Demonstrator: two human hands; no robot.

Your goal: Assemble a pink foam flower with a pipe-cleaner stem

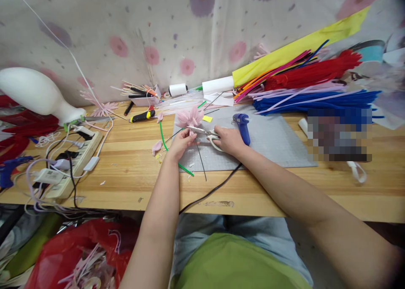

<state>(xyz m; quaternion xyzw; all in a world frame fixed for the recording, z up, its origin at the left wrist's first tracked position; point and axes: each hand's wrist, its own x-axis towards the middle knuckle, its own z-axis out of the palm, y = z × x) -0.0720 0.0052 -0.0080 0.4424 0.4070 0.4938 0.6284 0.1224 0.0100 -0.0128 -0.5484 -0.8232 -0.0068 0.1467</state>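
Left hand [181,143]: fingers closed on the stem of a pink flower [190,117], held over the grey cutting mat [278,143] on the wooden surface [126,171]. Right hand [228,139]: fingers gripping scissors [202,131] (blades at the stem, just below the bloom). A blue glue gun [242,126] lies just beside the right hand.

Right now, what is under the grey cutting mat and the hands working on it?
The grey cutting mat lies flat on the wooden table. A black cable runs from beneath the right hand. The left hand holds a pink flower. The table under the mat is hidden.
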